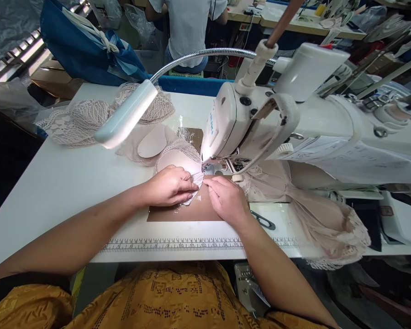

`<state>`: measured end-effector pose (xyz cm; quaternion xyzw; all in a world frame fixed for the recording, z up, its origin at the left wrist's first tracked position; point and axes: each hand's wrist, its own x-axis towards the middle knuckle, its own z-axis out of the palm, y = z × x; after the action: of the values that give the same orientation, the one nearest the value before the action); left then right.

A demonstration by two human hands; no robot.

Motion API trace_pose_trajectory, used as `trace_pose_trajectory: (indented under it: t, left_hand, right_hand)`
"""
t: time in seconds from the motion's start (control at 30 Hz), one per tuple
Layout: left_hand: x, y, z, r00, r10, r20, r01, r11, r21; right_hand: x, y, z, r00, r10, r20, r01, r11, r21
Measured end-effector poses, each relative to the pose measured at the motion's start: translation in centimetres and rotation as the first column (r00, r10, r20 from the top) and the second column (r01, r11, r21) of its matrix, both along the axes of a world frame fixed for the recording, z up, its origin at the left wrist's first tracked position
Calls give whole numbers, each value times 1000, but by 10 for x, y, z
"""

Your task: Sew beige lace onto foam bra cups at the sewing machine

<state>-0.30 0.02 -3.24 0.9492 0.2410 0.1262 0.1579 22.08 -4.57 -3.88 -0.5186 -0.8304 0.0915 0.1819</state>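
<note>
A pale pink lace bra lies at the needle of a white sewing machine, its cup left of the presser foot. My left hand is closed on the bra's light, shiny edge, thumb and fingers pressed together just in front of the needle. On the other side of that edge is my right hand, its fingers drawn together and the fingertips pinching the edge close to the presser foot. Both hands rest over a brown plate on the white table. The fingertips partly hide the fabric.
A lamp on a flexible neck hangs above the table. More lace pieces lie back left, and sheer beige fabric spills rightward. Thread snips lie beside my right wrist. A ruler strip runs along the front edge. A person sits ahead.
</note>
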Motion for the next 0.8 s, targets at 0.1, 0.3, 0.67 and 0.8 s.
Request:
trace_pose_trajectory:
  t: [0.1,0.3,0.67,0.8]
  left_hand:
    - [-1,0,1,999,-34,-14,34,999,25]
    - [1,6,4,998,3,69,-4,1000,23]
    - [11,9,2,996,42,-77,-29,987,155]
    - [12,9,-1,993,91,-81,-75,981,182]
  right_hand:
    - [-2,0,2,997,36,62,-35,999,-12]
    - [-3,0,0,990,77,119,-77,997,2]
    - [-6,1,2,985,-10,174,8,1000,9]
    - [-5,2,1,985,-24,169,21,1000,21]
